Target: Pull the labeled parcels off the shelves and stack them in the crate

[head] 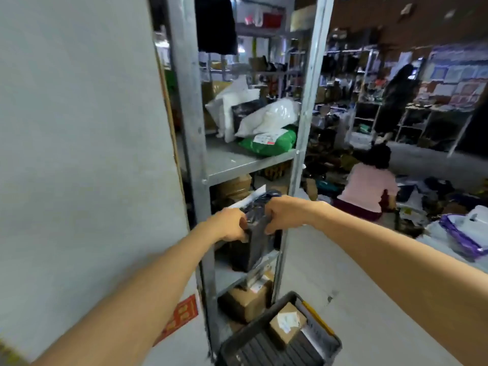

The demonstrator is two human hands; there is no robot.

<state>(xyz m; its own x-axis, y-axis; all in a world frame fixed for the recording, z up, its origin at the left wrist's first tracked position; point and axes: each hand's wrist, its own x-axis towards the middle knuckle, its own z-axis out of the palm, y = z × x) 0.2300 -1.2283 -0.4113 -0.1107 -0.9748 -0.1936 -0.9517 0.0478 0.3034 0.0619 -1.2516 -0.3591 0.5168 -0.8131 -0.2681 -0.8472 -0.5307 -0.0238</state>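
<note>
A black plastic-wrapped parcel [252, 244] stands on the lower middle shelf of a grey metal rack [190, 122]. My left hand [231, 225] grips its upper left edge and my right hand [284, 214] grips its upper right edge. Below, at the bottom of the view, a dark crate [248, 336] sits on the floor with a small cardboard box [287, 324] bearing a white label inside. The shelf above holds white, black and green bagged parcels [269, 122]. A brown cardboard box [248, 299] rests on the bottom shelf.
A white wall [79, 154] rises close on the left. A person in a pink top [368, 186] sits on the floor to the right among scattered parcels. Another person in dark clothes [396, 99] stands by far racks. Bags [464, 233] lie at the right.
</note>
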